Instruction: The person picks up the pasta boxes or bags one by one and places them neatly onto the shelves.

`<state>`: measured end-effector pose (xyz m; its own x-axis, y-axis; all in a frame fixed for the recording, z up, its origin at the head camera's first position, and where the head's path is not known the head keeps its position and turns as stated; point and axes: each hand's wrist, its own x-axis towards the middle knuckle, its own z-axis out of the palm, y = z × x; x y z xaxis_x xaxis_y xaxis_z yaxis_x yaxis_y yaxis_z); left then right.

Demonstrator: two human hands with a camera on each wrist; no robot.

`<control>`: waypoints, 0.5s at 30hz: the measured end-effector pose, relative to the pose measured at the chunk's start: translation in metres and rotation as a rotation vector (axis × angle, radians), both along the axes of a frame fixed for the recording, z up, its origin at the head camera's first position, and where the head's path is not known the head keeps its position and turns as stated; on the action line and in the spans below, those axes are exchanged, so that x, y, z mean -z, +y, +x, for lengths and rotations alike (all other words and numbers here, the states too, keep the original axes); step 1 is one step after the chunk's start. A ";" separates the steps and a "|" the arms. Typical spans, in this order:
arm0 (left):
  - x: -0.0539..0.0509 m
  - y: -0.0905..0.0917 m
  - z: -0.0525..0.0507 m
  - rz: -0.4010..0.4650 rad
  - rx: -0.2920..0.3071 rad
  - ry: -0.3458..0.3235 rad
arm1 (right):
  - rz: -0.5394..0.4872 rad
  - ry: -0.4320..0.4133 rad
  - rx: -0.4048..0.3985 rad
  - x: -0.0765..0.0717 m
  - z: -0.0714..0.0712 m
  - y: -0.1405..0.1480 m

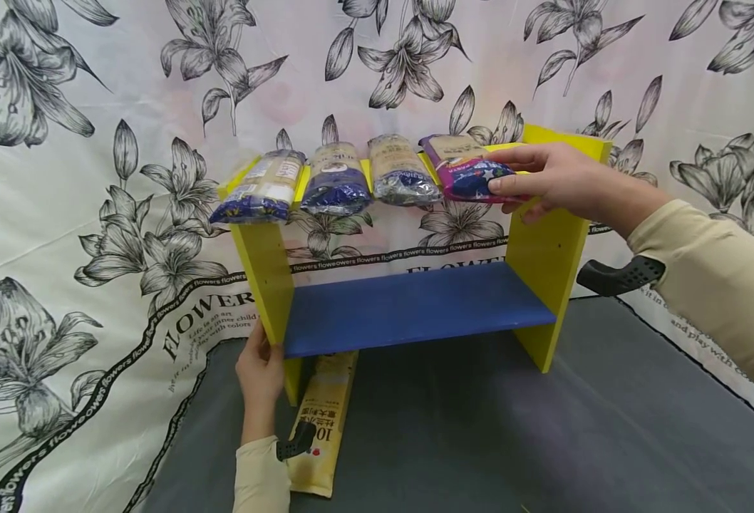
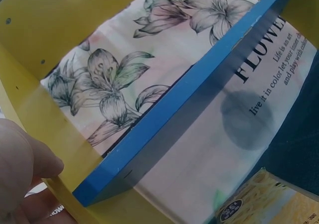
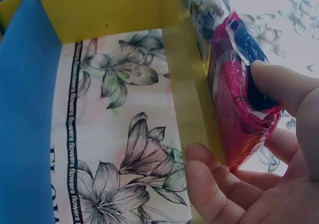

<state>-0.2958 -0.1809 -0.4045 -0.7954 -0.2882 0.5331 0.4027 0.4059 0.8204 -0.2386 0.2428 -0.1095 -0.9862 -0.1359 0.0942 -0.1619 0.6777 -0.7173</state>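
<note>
On top of a yellow shelf unit [image 1: 546, 249] with a blue middle board [image 1: 415, 306] lie several clear-and-blue bags [image 1: 337, 178] in a row. At the row's right end my right hand [image 1: 556, 178] grips a pink-and-blue pasta bag [image 1: 470, 171]. In the right wrist view, the thumb presses the face of this pink bag [image 3: 244, 94] and some fingertips touch the yellow edge. My left hand [image 1: 261, 370] holds the shelf's left side panel near the blue board; in the left wrist view, the thumb lies on the yellow panel [image 2: 65, 169] and other fingers are partly hidden behind it.
A long yellow packet [image 1: 326, 434] lies on the grey surface [image 1: 441, 427], its far end beneath the shelf's left part. Behind the unit hangs a white cloth [image 1: 127, 235] with a flower print.
</note>
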 end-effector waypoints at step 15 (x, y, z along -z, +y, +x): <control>0.000 0.000 0.000 0.000 -0.004 -0.006 | -0.004 -0.010 -0.040 0.001 -0.013 0.006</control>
